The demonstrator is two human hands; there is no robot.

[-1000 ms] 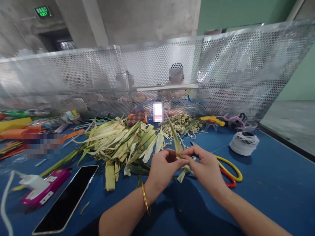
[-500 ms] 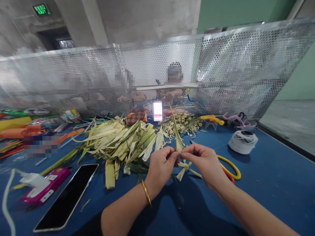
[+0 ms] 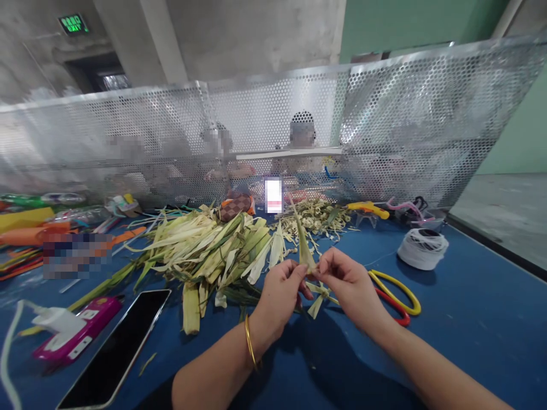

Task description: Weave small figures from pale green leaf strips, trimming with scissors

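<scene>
Between my two hands stands a pale green corn husk strip (image 3: 302, 242), its narrow tip pointing up and away. My left hand (image 3: 280, 290) pinches its lower end between thumb and fingers. Close against it, my right hand (image 3: 348, 285) pinches the same end from the other side. Beneath the hands, partly hidden, lies a knotted husk piece (image 3: 317, 300) on the blue table. A large heap of corn husks (image 3: 205, 245) spreads to the left of my hands. Yellow- and red-handled scissors (image 3: 399, 293) lie beside my right hand, their blades hidden.
A white spool of string (image 3: 423, 249) stands at right. Behind are curled husk scraps (image 3: 320, 216) and a yellow glue gun (image 3: 368, 208). A black phone (image 3: 119, 347) and purple power strip (image 3: 79, 330) lie at left. A perforated metal screen (image 3: 265, 119) closes off the back, people behind it.
My right hand has turned slightly and its fingers have shifted at the husk's base. The husk leans a little more to the left. More of the scissors' red handle shows.
</scene>
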